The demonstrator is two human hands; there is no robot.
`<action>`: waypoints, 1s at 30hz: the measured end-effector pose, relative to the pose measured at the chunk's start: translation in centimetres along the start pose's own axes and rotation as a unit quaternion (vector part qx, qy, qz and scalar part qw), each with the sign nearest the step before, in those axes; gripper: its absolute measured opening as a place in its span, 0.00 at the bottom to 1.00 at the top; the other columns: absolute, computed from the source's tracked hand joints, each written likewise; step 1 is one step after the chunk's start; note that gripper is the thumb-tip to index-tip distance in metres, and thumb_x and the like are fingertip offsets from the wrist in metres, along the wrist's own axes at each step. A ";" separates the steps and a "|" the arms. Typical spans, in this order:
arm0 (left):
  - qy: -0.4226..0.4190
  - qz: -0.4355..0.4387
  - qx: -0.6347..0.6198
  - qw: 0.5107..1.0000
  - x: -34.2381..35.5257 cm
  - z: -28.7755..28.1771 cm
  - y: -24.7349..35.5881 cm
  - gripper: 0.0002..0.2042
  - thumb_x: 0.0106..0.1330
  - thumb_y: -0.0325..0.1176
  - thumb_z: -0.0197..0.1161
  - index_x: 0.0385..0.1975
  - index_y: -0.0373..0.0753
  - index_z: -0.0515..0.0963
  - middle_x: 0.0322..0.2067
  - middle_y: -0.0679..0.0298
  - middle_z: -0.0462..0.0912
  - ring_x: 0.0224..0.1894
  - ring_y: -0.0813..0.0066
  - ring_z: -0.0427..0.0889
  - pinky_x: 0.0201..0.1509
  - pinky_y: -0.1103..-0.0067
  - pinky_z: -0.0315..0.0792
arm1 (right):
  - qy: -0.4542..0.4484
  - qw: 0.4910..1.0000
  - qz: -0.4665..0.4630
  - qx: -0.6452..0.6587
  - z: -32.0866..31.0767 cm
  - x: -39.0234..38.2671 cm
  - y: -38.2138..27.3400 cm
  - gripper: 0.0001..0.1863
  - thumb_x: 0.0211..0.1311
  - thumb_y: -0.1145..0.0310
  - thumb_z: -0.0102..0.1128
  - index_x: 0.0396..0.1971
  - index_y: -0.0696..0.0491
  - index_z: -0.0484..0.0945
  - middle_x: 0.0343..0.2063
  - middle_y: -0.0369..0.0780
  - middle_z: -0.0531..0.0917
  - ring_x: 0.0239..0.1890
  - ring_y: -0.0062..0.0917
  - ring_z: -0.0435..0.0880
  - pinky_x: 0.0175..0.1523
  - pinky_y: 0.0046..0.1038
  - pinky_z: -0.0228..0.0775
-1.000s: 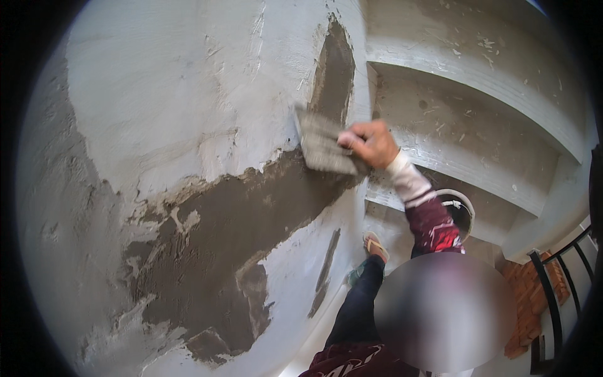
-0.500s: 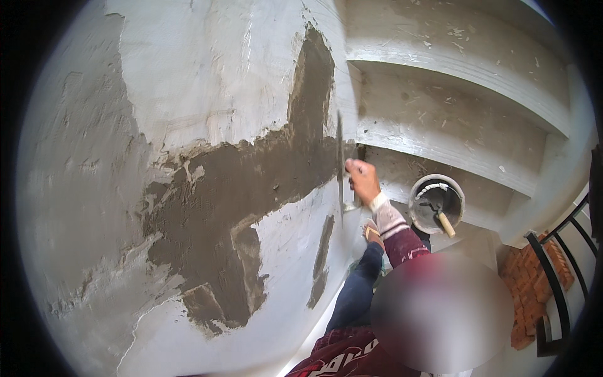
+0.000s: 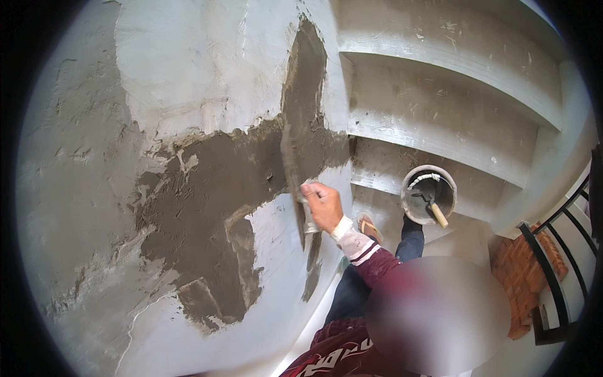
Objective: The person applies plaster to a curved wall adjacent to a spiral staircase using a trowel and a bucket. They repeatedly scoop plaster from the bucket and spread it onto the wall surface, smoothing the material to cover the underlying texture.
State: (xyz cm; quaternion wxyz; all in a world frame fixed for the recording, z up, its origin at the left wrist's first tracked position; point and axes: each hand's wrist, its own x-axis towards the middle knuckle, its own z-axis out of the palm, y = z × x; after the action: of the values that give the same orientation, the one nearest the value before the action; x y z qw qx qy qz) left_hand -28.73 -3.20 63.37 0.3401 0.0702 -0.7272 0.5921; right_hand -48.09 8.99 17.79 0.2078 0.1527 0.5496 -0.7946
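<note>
My right hand is closed round the handle of a plastering trowel. Its long, narrow blade appears edge-on against the wall at my left. Dark wet mortar covers a broad irregular patch there, with an arm running upward and others down. The blade lies across the right part of this patch, its lower end over pale wall. To the right of my hand stands a round bucket holding grey mix. A small pointing trowel with a wooden handle rests in it. My left hand is out of view.
Pale, spattered stair steps rise ahead and to the right. A black metal railing and stacked orange bricks are at the lower right. My sandalled foot is below the trowel hand. A blurred oval covers the lower right.
My right hand has moved left along the wall with the plastering trowel, from the patch's right end onto the mortar. The view has shifted slightly, and more of my legs shows.
</note>
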 end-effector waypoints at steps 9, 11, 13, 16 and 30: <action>0.017 0.019 -0.017 1.000 -0.2 0.9 -0.3 0.32 0.72 0.53 0.42 0.61 0.27 0.61 0.57 0.44 0.63 0.62 0.41 0.60 0.64 0.49 0.55 | 0.077 0.970 0.201 0.110 -10.3 12.8 14.9 0.18 0.67 0.54 0.58 0.25 0.53 0.77 0.14 0.31 0.69 0.11 0.15 0.66 0.15 0.22 0.60; 0.015 0.028 -0.015 0.999 -0.1 1.0 -0.2 0.32 0.71 0.53 0.42 0.61 0.27 0.61 0.57 0.44 0.63 0.62 0.41 0.60 0.64 0.49 0.55 | 0.072 0.962 0.215 0.150 -10.6 14.5 15.8 0.18 0.67 0.54 0.58 0.26 0.53 0.77 0.13 0.30 0.68 0.11 0.15 0.65 0.16 0.22 0.60; 0.009 0.036 -0.010 0.999 -0.3 0.3 -0.4 0.32 0.71 0.53 0.42 0.61 0.27 0.61 0.57 0.44 0.63 0.62 0.41 0.60 0.64 0.49 0.55 | 0.064 0.960 0.225 0.152 -10.1 14.9 15.7 0.17 0.66 0.55 0.59 0.27 0.54 0.78 0.13 0.29 0.67 0.12 0.15 0.63 0.16 0.23 0.59; -0.003 0.043 -0.003 0.999 -0.4 0.4 -0.8 0.32 0.71 0.53 0.42 0.61 0.27 0.61 0.57 0.44 0.63 0.62 0.41 0.60 0.64 0.49 0.55 | 0.018 0.965 0.202 0.167 -9.1 14.2 14.2 0.16 0.66 0.56 0.59 0.26 0.53 0.78 0.14 0.29 0.68 0.12 0.14 0.64 0.16 0.22 0.59; -0.030 0.013 0.031 0.999 -0.7 -0.4 -2.7 0.33 0.70 0.54 0.43 0.60 0.28 0.62 0.57 0.44 0.64 0.62 0.41 0.61 0.64 0.49 0.55 | -0.061 0.992 0.082 0.080 0.3 2.3 -8.6 0.19 0.70 0.57 0.56 0.19 0.51 0.71 0.12 0.27 0.67 0.12 0.11 0.64 0.17 0.18 0.58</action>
State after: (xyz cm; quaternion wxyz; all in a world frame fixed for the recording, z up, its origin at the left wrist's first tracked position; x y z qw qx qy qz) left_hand -26.67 -3.80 65.21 0.3083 0.0886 -0.7191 0.6165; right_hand -54.37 11.01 23.77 0.2926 0.1647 0.4561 -0.8242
